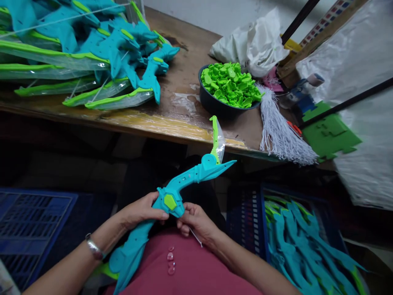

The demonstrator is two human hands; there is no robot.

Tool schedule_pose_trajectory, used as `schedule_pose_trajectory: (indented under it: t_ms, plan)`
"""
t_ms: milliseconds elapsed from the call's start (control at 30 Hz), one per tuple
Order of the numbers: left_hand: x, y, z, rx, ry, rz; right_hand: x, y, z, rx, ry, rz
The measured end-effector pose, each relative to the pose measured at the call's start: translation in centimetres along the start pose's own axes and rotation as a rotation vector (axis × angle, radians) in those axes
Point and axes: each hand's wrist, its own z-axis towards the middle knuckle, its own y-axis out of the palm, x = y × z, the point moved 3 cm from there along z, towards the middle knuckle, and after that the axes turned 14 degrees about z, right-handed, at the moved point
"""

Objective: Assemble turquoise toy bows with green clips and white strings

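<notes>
A teal plastic toy bow (184,179) with lime-green limbs lies slanted across my lap, its upper tip reaching toward the bench edge. My left hand (139,211) is closed around its middle, just below a green pentagon-shaped inset. Close against the other side of the grip, my right hand (196,221) pinches a thin white string (197,238), whose loose end hangs below the fingers. Where the string meets the bow is hidden behind the grip. The bow's lower limb passes under my left forearm.
More teal bows (123,49) are piled on the wooden bench (184,20). A dark bowl (211,100) holds small green parts, beside a bundle of white strings (276,127) and a green foam mat (331,133). Blue crates (39,229) stand at both sides; the right one holds bows.
</notes>
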Motion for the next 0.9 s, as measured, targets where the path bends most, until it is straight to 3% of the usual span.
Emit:
schedule_pose_trajectory:
  t_ms: [200,267,433,633,767,900]
  plan:
    - [-0.2,0.6,0.1,0.016,0.034,-0.016,1.7,-0.3,0.4,-0.014,0.118,-0.010]
    - [0.0,0.5,-0.1,0.012,0.021,0.012,1.4,-0.3,0.9,0.021,0.096,0.028]
    - [-0.3,-0.2,-1.4,-0.082,-0.053,0.123,-3.2,-1.4,2.8,0.176,-0.208,0.211]
    - [-1.8,-1.1,-3.1,-0.182,-0.082,0.245,-9.1,-4.9,4.6,0.373,-0.512,0.265]
    - [-2.6,-2.1,-4.3,-0.133,-0.176,0.446,-11.2,-7.0,3.9,0.487,-0.645,0.149]
    - [-3.5,-3.0,-5.3,-0.048,-0.249,0.558,-14.4,-8.9,1.1,0.611,-0.813,-0.053]
